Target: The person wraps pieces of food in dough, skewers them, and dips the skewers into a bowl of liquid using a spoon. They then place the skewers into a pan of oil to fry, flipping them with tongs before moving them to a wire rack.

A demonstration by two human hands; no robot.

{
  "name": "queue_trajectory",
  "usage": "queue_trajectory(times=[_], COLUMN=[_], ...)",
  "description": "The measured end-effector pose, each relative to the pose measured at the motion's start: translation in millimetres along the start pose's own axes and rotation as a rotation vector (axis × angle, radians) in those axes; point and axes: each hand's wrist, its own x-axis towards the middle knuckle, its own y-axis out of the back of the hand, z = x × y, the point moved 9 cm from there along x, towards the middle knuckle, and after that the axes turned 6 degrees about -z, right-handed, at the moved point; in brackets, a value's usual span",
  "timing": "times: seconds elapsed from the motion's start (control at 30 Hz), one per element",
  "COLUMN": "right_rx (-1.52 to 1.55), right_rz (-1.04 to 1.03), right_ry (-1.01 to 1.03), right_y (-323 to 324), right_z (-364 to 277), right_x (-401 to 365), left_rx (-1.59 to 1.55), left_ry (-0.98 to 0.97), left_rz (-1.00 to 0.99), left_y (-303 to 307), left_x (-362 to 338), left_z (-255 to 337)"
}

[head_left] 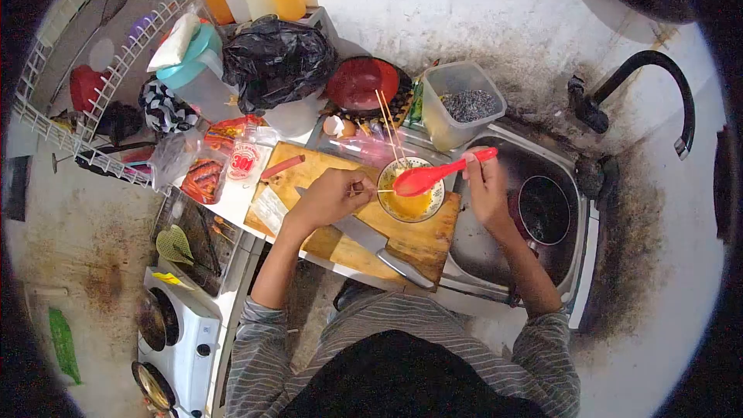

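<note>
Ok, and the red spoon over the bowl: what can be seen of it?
The red spoon looks like glossy plastic: an oval scoop and a long handle. It is held nearly level, scoop over the bowl of yellow liquid on the wooden cutting board, handle pointing up-right. The right hand pinches the handle near its far end. A thin stick from the left hand ends beside the scoop. Whether scoop touches bowl cannot be told.

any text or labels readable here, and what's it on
"301" or close to it, in red figures, on the small clear bottle left of the cutting board; blurred, so unsure.
Packets beside it: print too blurred to read.
No text on the red spoon in the right hand, nor the thin stick in the left hand.
</note>
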Motion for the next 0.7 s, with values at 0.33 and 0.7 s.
queue_trajectory(times=[0.33, 0.7], right_rx=[0.034, 0.055], right_rz=[0.086, 0.061], right_ry=[0.123, 0.081], right_y=[12.9, 20.3], right_z=[-9.9, -12.9], right_x=[-1.9, -10.4], left_rx=[0.041, 0.075], left_ry=[-0.014, 0.059], left_rz=[-0.015, -0.020], left_y=[5.2, 4.4], left_x=[-2.4, -4.8], left_z=[11.0, 0.0])
